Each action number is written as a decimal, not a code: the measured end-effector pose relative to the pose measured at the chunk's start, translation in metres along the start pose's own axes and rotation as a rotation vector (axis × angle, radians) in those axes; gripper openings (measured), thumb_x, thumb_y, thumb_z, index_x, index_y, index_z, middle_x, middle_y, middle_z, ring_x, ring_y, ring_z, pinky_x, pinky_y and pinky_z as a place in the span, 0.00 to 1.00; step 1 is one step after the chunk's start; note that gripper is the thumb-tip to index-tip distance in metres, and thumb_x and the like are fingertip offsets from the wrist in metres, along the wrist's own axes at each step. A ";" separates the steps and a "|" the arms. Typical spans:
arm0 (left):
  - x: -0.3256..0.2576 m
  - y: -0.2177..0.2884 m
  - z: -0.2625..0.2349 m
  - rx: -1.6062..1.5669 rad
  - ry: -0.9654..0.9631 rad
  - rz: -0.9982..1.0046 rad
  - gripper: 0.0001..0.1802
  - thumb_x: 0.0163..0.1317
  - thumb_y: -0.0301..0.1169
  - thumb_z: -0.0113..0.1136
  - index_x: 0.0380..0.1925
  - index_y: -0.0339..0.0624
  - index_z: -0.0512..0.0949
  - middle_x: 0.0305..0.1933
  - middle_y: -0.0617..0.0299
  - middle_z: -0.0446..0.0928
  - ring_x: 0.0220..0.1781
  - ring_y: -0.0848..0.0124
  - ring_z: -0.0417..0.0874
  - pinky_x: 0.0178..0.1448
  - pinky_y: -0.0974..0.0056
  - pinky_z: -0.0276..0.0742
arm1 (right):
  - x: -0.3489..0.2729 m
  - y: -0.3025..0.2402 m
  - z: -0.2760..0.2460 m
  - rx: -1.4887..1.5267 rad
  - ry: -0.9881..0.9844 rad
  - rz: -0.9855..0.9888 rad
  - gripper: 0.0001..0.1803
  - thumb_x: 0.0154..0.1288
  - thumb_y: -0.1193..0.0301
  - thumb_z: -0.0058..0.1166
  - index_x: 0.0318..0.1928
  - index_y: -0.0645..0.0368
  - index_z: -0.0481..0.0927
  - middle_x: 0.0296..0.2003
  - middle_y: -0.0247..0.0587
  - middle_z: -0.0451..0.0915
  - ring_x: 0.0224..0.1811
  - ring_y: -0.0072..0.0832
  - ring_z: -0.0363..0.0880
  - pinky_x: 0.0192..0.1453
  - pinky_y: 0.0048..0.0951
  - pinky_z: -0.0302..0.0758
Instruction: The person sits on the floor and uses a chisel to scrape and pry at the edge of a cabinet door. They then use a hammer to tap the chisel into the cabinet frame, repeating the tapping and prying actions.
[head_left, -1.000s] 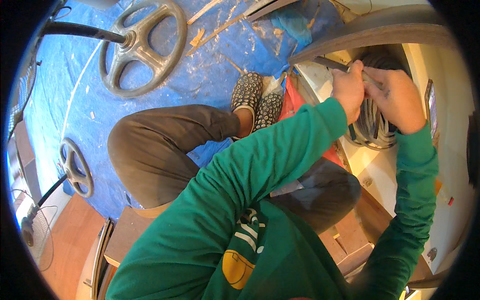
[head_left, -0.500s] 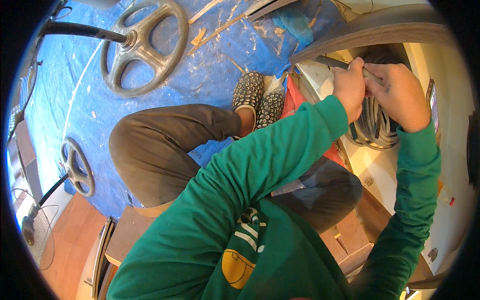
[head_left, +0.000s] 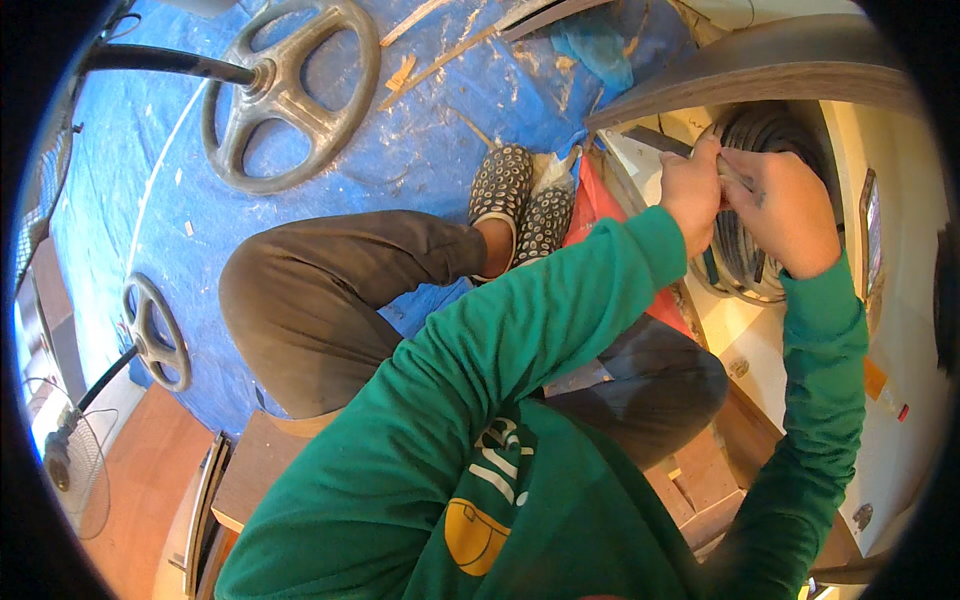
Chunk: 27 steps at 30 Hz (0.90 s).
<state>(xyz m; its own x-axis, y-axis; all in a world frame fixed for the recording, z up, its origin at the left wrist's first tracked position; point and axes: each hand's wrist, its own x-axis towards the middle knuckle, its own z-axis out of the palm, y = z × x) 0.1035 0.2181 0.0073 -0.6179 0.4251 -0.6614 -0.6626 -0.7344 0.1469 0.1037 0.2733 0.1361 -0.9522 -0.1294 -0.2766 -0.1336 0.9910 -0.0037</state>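
Note:
Both hands meet at the right, above a coil of dark, flat edging strip (head_left: 738, 245) resting on a pale surface. A dark narrow strip (head_left: 656, 140) runs out from my left hand (head_left: 690, 195) toward the curved wood-grain panel. That hand is closed, its thumb and fingers pinching the strip. Close beside it, my right hand (head_left: 790, 210) is also closed, gripping the lighter-looking part of the same strip. The fingertips partly cover the strip between them. Part of the coil lies hidden behind my hands.
The curved wood-grain panel (head_left: 770, 75) arches above my hands. A phone-like flat object (head_left: 869, 225) stands by the pale edge at right. Blue sheeting (head_left: 410, 140) with wood scraps covers the floor. Two handwheels, a large one (head_left: 340, 110) and a small one (head_left: 160, 348), stand at left.
My two hands have shifted slightly left and toward me, still on the strip. My right forearm has swung a little left, showing more of the coil beyond.

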 end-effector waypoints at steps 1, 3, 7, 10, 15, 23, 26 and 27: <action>-0.003 0.002 0.003 0.010 0.020 0.009 0.25 0.69 0.41 0.58 0.52 0.31 0.64 0.34 0.53 0.73 0.27 0.66 0.77 0.30 0.57 0.75 | -0.001 -0.005 -0.007 0.015 -0.010 0.009 0.15 0.60 0.66 0.60 0.45 0.59 0.88 0.36 0.55 0.85 0.41 0.53 0.83 0.45 0.50 0.80; -0.005 0.004 0.006 0.017 0.041 0.022 0.25 0.69 0.41 0.58 0.53 0.31 0.63 0.34 0.53 0.73 0.27 0.66 0.77 0.29 0.58 0.75 | -0.002 -0.006 -0.008 0.010 -0.003 0.008 0.15 0.60 0.67 0.60 0.45 0.59 0.88 0.36 0.56 0.85 0.41 0.53 0.83 0.45 0.49 0.80; 0.009 0.001 -0.003 0.030 0.030 0.043 0.27 0.68 0.42 0.59 0.53 0.31 0.62 0.35 0.52 0.74 0.27 0.66 0.78 0.27 0.57 0.74 | 0.003 -0.005 -0.001 -0.006 -0.005 -0.006 0.15 0.60 0.67 0.61 0.45 0.58 0.88 0.34 0.55 0.85 0.39 0.53 0.84 0.43 0.49 0.80; 0.016 -0.002 -0.015 0.048 0.001 0.031 0.31 0.69 0.43 0.58 0.57 0.28 0.59 0.41 0.47 0.74 0.32 0.63 0.81 0.32 0.55 0.80 | 0.007 0.006 0.023 -0.011 0.016 -0.023 0.14 0.59 0.66 0.61 0.44 0.57 0.88 0.33 0.55 0.85 0.37 0.53 0.84 0.43 0.49 0.80; 0.013 0.002 -0.011 0.039 0.034 0.026 0.23 0.68 0.42 0.58 0.48 0.33 0.66 0.33 0.53 0.75 0.27 0.66 0.79 0.27 0.58 0.74 | 0.008 -0.002 0.012 -0.003 0.006 -0.022 0.13 0.60 0.66 0.61 0.42 0.57 0.88 0.33 0.55 0.84 0.37 0.54 0.83 0.41 0.50 0.80; 0.023 -0.003 -0.015 0.041 0.056 0.017 0.20 0.68 0.39 0.58 0.47 0.33 0.66 0.33 0.53 0.75 0.26 0.67 0.78 0.24 0.61 0.72 | 0.008 0.006 0.028 -0.042 0.053 -0.048 0.12 0.60 0.66 0.61 0.41 0.57 0.88 0.32 0.55 0.84 0.37 0.54 0.83 0.40 0.51 0.79; 0.017 -0.002 -0.012 0.026 0.079 0.039 0.20 0.68 0.39 0.58 0.47 0.33 0.67 0.33 0.53 0.76 0.26 0.66 0.78 0.23 0.62 0.71 | 0.006 0.007 0.024 0.033 0.036 -0.043 0.11 0.60 0.66 0.61 0.41 0.56 0.88 0.31 0.54 0.84 0.36 0.54 0.83 0.39 0.51 0.80; 0.018 -0.003 -0.011 0.032 0.062 0.038 0.20 0.68 0.39 0.58 0.47 0.33 0.67 0.34 0.54 0.75 0.26 0.66 0.78 0.24 0.62 0.71 | 0.007 0.006 0.020 0.018 0.030 -0.042 0.11 0.60 0.66 0.61 0.41 0.56 0.88 0.31 0.54 0.84 0.36 0.54 0.83 0.39 0.51 0.79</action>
<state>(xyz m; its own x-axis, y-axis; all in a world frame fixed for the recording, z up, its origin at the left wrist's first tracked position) 0.0988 0.2218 -0.0135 -0.6160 0.3633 -0.6990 -0.6529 -0.7318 0.1951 0.1014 0.2794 0.1149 -0.9536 -0.1719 -0.2470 -0.1693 0.9850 -0.0318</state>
